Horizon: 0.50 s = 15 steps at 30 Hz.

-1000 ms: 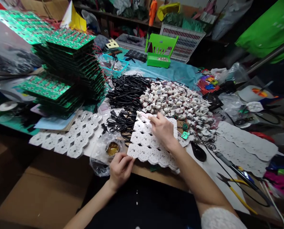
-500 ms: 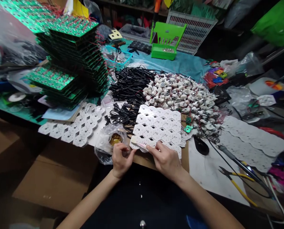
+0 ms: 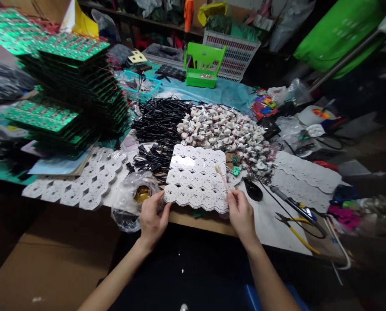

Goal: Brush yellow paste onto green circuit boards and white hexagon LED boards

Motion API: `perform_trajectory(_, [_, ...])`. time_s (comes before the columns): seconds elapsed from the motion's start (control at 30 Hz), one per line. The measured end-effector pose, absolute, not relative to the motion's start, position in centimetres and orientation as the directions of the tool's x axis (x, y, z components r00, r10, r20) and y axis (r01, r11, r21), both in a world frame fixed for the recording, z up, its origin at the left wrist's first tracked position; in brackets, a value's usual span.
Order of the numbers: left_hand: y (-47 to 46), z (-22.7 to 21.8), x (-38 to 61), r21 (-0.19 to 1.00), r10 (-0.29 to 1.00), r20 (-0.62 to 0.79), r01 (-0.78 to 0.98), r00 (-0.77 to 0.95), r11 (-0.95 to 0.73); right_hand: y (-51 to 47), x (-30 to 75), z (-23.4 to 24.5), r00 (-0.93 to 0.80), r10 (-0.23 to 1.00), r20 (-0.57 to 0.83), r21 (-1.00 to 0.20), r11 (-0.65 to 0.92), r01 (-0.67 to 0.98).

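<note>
A stack of white circuit board panels (image 3: 196, 172), with scalloped edges and diamond cutouts, lies in front of me. My left hand (image 3: 154, 216) pinches the stack's lower left corner between thumb and fingers. A thin brush with a pinkish handle (image 3: 225, 183), much like a toothbrush, is in my right hand (image 3: 241, 214); its pale yellowish head points away from me over the panel's right part. That hand is closed at the stack's lower right corner. Just left of my left hand, a round tin of amber stuff (image 3: 142, 194) sits in a clear plastic bag (image 3: 123, 207).
Black cables (image 3: 160, 119) and a heap of white parts with wires (image 3: 225, 134) lie behind the stack. Green circuit boards (image 3: 72, 47) are piled high at left. More white panels (image 3: 304, 177), a soldering iron (image 3: 286, 198) and yellow-handled pliers (image 3: 298, 235) lie at right.
My right hand has moved right, from the panel's front edge to its right corner, and the brush now points away from me. My left hand has come onto the stack's left corner.
</note>
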<state>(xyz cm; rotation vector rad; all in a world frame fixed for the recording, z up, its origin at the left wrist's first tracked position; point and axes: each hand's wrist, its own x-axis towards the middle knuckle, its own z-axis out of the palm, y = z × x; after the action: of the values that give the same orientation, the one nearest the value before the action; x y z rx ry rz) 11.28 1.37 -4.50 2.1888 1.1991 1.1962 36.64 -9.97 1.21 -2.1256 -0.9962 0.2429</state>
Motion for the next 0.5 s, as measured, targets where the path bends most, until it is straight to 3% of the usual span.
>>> perform_trajectory(0.17, [1.6,-4.6,11.3,0.709,0.865,0.45,0.5,0.222,-0.497,-9.7,35.8,1.2,0.705,0.709,-0.015,-0.848,-0.383,0.366])
perform_trajectory(0.3, [1.2,-2.4,11.2,0.732,0.887,0.393,0.5,0.244,-0.462,-9.2,36.6,0.8,0.75,0.661,-0.008,-0.916,-0.306,0.26])
perform_trajectory(0.4, [1.0,0.4,11.4,0.877,0.957,0.211,0.395,0.201,-0.276,-9.1,37.3,0.5,0.764,0.645,-0.019,-0.957,-0.233,0.173])
perform_trajectory(0.5, [2.4,3.1,11.9,0.994,0.983,-0.079,0.094,0.163,0.064,-9.0,37.6,0.7,0.767,0.642,-0.013,-0.97,-0.193,0.145])
